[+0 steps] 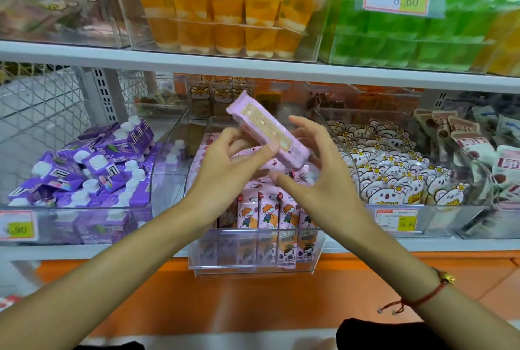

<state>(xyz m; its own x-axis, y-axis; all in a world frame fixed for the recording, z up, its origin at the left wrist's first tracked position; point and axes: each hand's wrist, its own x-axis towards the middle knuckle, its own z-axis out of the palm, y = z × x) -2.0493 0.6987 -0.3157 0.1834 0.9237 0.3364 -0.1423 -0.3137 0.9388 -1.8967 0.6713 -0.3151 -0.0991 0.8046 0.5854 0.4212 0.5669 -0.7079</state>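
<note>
A pink wrapped snack pack (267, 130) is held tilted above a clear plastic bin (253, 265) on the lower shelf. My left hand (230, 164) pinches the pack's near side between thumb and fingers. My right hand (318, 169) is beside the pack's right end with fingers spread and straight; whether its fingertips touch the wrapper I cannot tell. The bin below holds several upright pink packs (270, 212) with cartoon figures.
A bin of purple pouches with white caps (92, 169) stands left. A bin of white koala-print packs (394, 175) and brown-white packs (472, 147) stand right. Orange jelly cups (225, 17) and green ones (408, 37) fill the upper shelf. An orange ledge (253, 302) runs below.
</note>
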